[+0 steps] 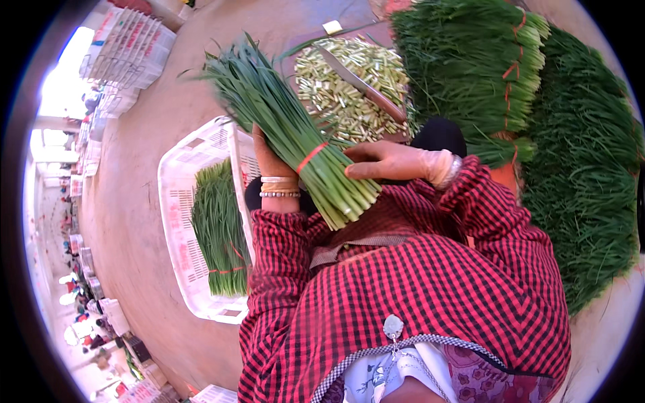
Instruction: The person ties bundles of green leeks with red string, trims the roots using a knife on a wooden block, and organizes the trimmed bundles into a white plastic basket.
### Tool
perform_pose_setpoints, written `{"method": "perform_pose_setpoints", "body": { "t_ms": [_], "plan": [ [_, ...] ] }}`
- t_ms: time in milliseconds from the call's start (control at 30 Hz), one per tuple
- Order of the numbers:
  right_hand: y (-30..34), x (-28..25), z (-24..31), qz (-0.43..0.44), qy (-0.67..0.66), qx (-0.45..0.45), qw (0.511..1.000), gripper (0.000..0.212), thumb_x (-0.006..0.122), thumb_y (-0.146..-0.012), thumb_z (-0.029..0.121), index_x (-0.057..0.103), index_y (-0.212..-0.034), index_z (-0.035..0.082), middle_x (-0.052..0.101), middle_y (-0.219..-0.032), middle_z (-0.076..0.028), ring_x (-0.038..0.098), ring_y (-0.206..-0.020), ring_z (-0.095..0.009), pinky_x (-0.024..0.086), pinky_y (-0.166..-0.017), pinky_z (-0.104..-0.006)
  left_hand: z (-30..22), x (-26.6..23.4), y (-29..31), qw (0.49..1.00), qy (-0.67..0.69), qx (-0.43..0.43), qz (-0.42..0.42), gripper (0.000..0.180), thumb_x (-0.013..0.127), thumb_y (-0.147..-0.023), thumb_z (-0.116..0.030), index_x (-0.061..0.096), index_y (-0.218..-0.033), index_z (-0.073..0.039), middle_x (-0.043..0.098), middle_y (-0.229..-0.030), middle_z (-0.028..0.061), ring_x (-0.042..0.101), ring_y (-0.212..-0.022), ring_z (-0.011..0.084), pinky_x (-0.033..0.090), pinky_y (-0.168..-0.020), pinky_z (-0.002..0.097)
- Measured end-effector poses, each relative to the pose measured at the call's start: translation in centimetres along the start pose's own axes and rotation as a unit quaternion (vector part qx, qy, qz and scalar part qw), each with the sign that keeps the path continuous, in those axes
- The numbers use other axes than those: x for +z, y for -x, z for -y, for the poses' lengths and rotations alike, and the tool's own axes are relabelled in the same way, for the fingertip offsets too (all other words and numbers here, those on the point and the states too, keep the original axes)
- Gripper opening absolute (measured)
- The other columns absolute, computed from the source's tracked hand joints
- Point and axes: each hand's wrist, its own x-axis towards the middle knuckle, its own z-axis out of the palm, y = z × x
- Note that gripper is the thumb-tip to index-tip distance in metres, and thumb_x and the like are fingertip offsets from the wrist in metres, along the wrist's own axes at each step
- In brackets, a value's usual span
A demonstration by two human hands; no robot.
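A large bunch of garlic chives (285, 127), tied with a red band (312, 157), lies slantwise before me, leaves toward the upper left and pale cut ends toward the lower right. My left hand (272, 161) is closed around it from below and the left; the bunch hides most of its fingers. On the stem side, my right hand (386, 161) touches the bunch below the band, fingers stretched out and thumb apart. Beyond the bunch, a knife (359, 84) with a brown handle rests on a heap of chopped pale stem ends (316, 77).
At my left stands a white plastic crate (176, 269) holding banded chives (222, 235). Large piles of chives (470, 60) and loose greens (581, 168) lie at the right, close to my right arm. Stacked white crates (127, 50) stand at the far left.
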Motion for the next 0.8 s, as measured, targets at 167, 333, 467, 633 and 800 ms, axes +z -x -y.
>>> {"method": "perform_pose_setpoints", "body": {
  "t_ms": [167, 333, 467, 633, 800],
  "plan": [
    [-5.4, -1.4, 3.5, -0.224, -0.012, -0.065, 0.972, 0.113, 0.080, -0.073, 0.051, 0.021, -0.146, -0.012, 0.048, -0.136, -0.030, 0.050, -0.125, -0.035, 0.040, -0.105, -0.0380, -0.3, 5.7, 1.7, 0.962, -0.234, 0.119, -0.067, 0.049, 0.063, -0.094, -0.037, 0.058, -0.125, 0.000, 0.066, -0.117, 0.0113, 0.066, -0.100, 0.0235, 0.054, -0.088, 0.0361],
    [-9.3, -4.5, 7.5, -0.365, -0.264, -0.222, 0.865, 0.042, 0.076, -0.077, 0.012, 0.062, -0.115, 0.001, 0.069, -0.101, -0.007, 0.065, -0.089, -0.017, 0.052, -0.081, -0.0305, 1.8, 7.2, 2.0, 0.968, -0.210, 0.118, -0.062, 0.040, 0.069, -0.091, -0.026, 0.059, -0.121, 0.000, 0.066, -0.109, 0.0068, 0.066, -0.090, 0.0179, 0.055, -0.078, 0.0309],
    [-5.3, -6.1, 5.5, -0.393, -0.329, -0.179, 0.840, 0.034, 0.072, -0.082, 0.010, 0.061, -0.112, 0.002, 0.066, -0.095, -0.008, 0.067, -0.084, -0.021, 0.056, -0.077, -0.0338, -0.5, 5.6, 3.2, 0.994, -0.077, 0.073, -0.029, 0.037, 0.061, -0.096, -0.027, 0.058, -0.124, -0.002, 0.067, -0.112, 0.0083, 0.066, -0.093, 0.0216, 0.055, -0.083, 0.0344],
    [-2.5, -6.4, 2.9, -0.386, -0.377, -0.221, 0.813, 0.031, 0.067, -0.091, 0.020, 0.057, -0.116, 0.004, 0.068, -0.101, -0.008, 0.066, -0.090, -0.020, 0.055, -0.081, -0.0356, -0.3, 3.0, 2.9, 0.991, -0.069, 0.100, -0.051, 0.040, 0.055, -0.099, -0.030, 0.057, -0.127, -0.002, 0.065, -0.119, 0.0089, 0.064, -0.103, 0.0240, 0.054, -0.089, 0.0368],
    [-3.7, -5.7, 0.1, -0.342, -0.379, -0.026, 0.859, 0.034, 0.065, -0.094, 0.023, 0.052, -0.122, 0.009, 0.062, -0.101, -0.008, 0.063, -0.091, -0.018, 0.054, -0.082, -0.0351, -1.8, 5.8, 3.2, 0.988, -0.094, 0.109, -0.056, 0.044, 0.053, -0.100, -0.034, 0.054, -0.131, -0.004, 0.062, -0.126, 0.0091, 0.063, -0.108, 0.0261, 0.052, -0.095, 0.0405]
  ]
}}
